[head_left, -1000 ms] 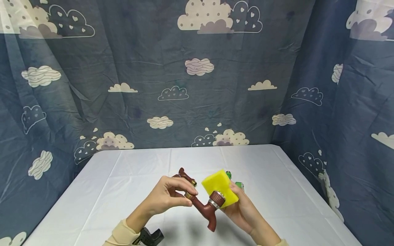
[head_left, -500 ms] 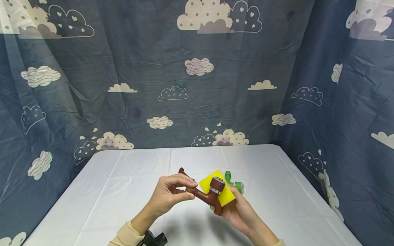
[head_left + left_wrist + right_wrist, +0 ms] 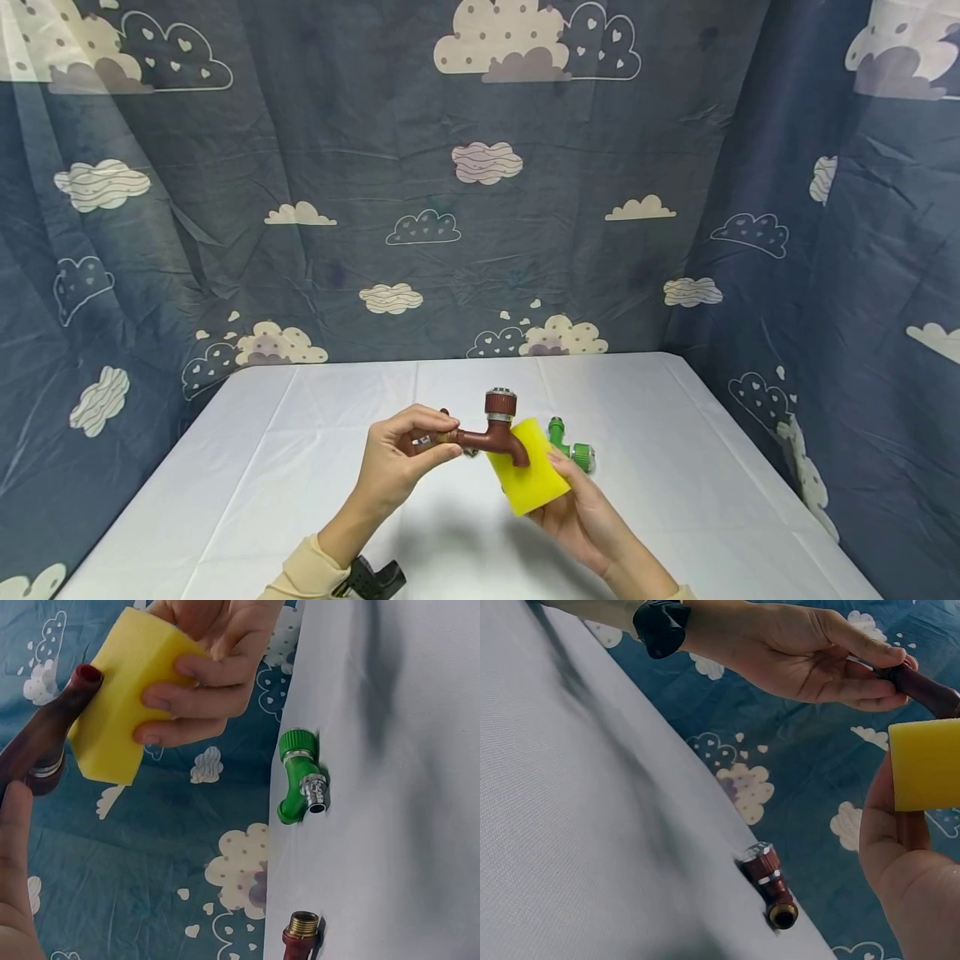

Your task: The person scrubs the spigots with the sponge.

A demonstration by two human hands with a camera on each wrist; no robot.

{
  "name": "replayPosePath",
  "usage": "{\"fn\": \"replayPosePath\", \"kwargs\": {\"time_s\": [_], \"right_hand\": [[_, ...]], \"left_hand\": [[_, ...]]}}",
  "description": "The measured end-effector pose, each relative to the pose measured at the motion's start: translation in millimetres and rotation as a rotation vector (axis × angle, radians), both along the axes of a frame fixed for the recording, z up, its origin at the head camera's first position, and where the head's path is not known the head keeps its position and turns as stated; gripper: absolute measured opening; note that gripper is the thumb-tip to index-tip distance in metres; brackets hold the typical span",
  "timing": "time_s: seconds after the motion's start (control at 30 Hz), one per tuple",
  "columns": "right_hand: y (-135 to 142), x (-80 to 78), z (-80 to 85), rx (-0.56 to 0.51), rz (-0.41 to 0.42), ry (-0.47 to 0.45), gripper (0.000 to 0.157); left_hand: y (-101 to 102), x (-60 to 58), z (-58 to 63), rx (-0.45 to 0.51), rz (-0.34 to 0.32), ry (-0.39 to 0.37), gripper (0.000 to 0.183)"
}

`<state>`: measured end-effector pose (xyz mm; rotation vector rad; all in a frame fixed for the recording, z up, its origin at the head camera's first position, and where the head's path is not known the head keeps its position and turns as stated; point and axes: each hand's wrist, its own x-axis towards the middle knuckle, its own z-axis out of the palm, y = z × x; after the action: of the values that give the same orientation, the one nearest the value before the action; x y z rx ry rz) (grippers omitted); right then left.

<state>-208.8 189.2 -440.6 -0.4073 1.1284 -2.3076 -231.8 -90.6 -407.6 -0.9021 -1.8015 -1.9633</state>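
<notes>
Above the table, my left hand (image 3: 405,454) pinches a brown tap (image 3: 498,433) by its threaded inlet end. The tap lies roughly level, its ribbed knob on top and its spout curving down at the right. My right hand (image 3: 573,508) grips a yellow sponge (image 3: 528,475), which is right at the tap's spout. In the left wrist view, the spout's open mouth overlaps the edge of the sponge (image 3: 124,690), and the right fingers (image 3: 199,697) curl around its side. The right wrist view shows the left thumb and fingers closed on the tap's end.
A green tap (image 3: 573,446) with a metal nozzle lies on the white table (image 3: 300,467) behind the right hand. Another brown tap (image 3: 769,881) lies behind the left hand, mostly hidden in the head view. A dark cloth with cloud prints (image 3: 360,250) hangs around the table.
The brown tap has been raised and turned, its knob now pointing up and its spout swung to the right. The sponge has tilted and shifted slightly left. Both hands keep their grips.
</notes>
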Motion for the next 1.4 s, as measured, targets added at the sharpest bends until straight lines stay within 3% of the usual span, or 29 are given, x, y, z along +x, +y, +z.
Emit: {"fn": "replayPosePath", "kwargs": {"time_s": [0.17, 0.37, 0.6, 0.8, 0.93, 1.13, 1.4], "right_hand": [[1, -1.2, 0.0, -0.014, -0.052, 0.024, 0.034], [-3, -1.2, -0.2, 0.045, -0.185, 0.075, 0.036], [-4, -1.0, -0.5, 0.088, -0.349, 0.254, 0.032], [-5, -0.9, 0.0, 0.224, -0.509, 0.369, 0.033], [-6, -2.0, -1.0, 0.317, -0.595, 0.439, 0.033], [-9, -1.2, -2.0, 0.426, -0.713, 0.535, 0.038], [-11, -0.5, -4.3, 0.465, -0.787, 0.673, 0.043]], "left_hand": [[2, 1.5, 0.9, 0.012, 0.066, 0.003, 0.028], [6, 1.9, -0.2, 0.013, 0.122, 0.02, 0.026], [13, 8.2, -2.1, -0.081, 0.015, -0.067, 0.024], [18, 11.2, -5.1, -0.137, -0.076, -0.103, 0.024], [20, 11.7, -6.9, -0.161, -0.113, -0.143, 0.042], [22, 12.0, -6.9, -0.191, -0.117, -0.2, 0.087], [23, 12.9, -6.2, -0.185, -0.133, -0.302, 0.095]]}}
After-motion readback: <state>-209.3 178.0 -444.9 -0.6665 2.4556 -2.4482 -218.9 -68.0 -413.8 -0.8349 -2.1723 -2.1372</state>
